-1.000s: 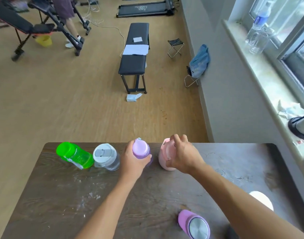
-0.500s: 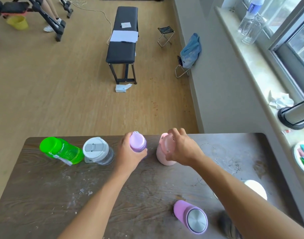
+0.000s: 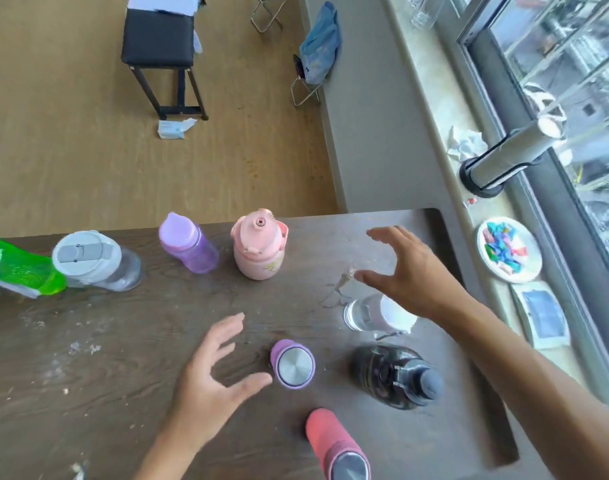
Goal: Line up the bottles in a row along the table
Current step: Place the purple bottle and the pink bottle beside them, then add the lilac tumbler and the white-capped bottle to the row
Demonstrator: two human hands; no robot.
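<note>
Four bottles are already set in a row along the far edge of the tabletop (image 3: 123,358): a green bottle (image 3: 19,271), a clear bottle with a white lid (image 3: 95,261), a purple bottle (image 3: 189,244) and a pink bottle (image 3: 258,245). Four more are left nearer the person: a small purple bottle with a steel cap (image 3: 292,364), a clear bottle (image 3: 369,313), a dark bottle (image 3: 396,375) and a red bottle (image 3: 334,441).

The left hand (image 3: 209,375) is spread wide open and empty, just beside the small purple bottle. The right hand (image 3: 410,268) is also open and empty, held above the clear bottle, which it partly hides.

The step in hand is judged to be the pick-up of the next two bottles. Each should be gripped around the body, lifted clear, and set upright to the right of the pink bottle, where the far edge is bare.

The dark bottle stands close to the clear one and could be knocked. A plate of coloured scraps (image 3: 509,249) and a metal flask (image 3: 504,161) are kept on the windowsill (image 3: 434,98), out of the way.
</note>
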